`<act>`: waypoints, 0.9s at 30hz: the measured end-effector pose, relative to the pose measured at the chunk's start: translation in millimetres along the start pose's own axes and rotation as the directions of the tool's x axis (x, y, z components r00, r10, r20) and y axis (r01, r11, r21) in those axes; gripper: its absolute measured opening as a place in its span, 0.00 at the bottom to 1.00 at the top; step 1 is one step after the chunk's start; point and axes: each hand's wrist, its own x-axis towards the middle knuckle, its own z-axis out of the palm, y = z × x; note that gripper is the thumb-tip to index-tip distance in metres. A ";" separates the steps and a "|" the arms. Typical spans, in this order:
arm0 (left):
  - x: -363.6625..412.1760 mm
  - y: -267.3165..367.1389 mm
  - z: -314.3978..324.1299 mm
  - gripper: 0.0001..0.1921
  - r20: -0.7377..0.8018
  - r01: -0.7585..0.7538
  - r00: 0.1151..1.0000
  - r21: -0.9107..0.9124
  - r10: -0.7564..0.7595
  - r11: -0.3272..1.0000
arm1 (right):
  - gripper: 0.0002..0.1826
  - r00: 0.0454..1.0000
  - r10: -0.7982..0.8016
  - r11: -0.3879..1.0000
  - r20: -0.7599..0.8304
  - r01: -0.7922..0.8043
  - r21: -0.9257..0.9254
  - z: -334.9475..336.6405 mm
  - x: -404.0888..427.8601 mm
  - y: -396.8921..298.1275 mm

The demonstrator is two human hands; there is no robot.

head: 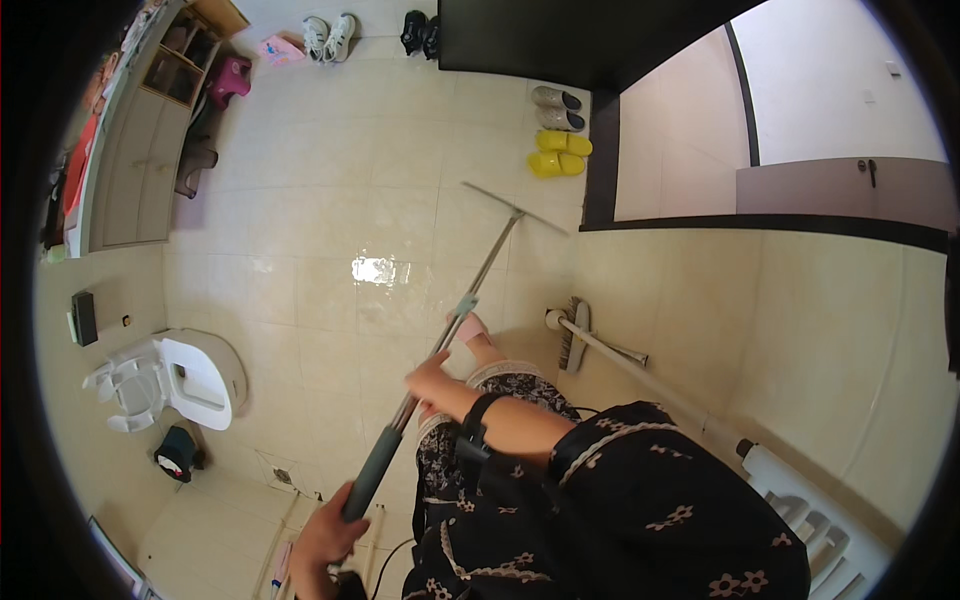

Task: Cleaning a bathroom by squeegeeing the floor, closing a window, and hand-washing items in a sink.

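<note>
A floor squeegee (491, 251) with a metal pole reaches diagonally across the view. My left hand (326, 525) grips the top end of its dark green-grey handle. Farther down, my right hand (435, 380) is closed around the metal shaft. The thin wide blade (544, 221) rests on the beige tiled floor (330, 217), a little below a pair of yellow slippers (559, 154). Left of the pole, a bright reflection (375, 270) shines on the wet-looking tiles. My foot in a pink slipper (471, 328) shows beside the shaft.
A toilet (199, 379) and a dark bin (178, 454) stand at left. A cabinet (139, 165) with stools beside it is at upper left. Grey clogs (557, 109) sit by the dark doorframe (600, 165). A brush head (576, 336), pipe (637, 364) and white radiator (817, 517) line the right wall.
</note>
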 end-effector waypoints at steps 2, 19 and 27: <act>19.0 30.8 10.4 0.33 0.016 -0.017 1.000 0.059 0.016 0.998 | 0.50 0.999 0.020 0.999 0.045 -0.021 0.024 -28.7 16.2 7.0; -50.2 -241.1 67.1 0.31 -0.405 0.124 0.911 0.461 0.084 0.879 | 0.50 0.977 0.088 0.996 0.193 -0.091 0.004 222.4 -44.1 85.0; -158.6 -313.6 107.4 0.28 -0.551 0.359 0.810 0.194 -0.202 0.913 | 0.49 0.830 0.239 0.971 0.504 -0.204 -0.126 404.4 -32.2 172.2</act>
